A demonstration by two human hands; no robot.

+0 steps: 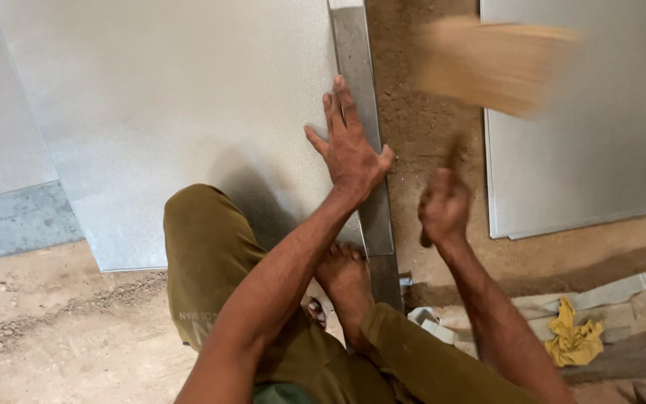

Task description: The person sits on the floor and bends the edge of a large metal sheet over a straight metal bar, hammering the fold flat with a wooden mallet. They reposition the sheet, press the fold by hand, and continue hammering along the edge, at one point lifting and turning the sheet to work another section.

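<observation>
Hands: left (350, 153) on tile (181, 112)

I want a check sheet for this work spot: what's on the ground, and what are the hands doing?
Surface: sandy dirt floor with small stones and a grey concrete patch.
Job's things: large grey sheet lying flat; metal strip along its right edge; blurred wooden mallet raised above.
Clutter: yellow rag, pale scraps and wood pieces at lower right.
Grippers: left hand pressed flat on the sheet edge and strip, fingers spread; right hand closed on the mallet handle.
Cables: nothing seen.
Surroundings: second grey sheet at right; person's bare foot beside the strip.
</observation>
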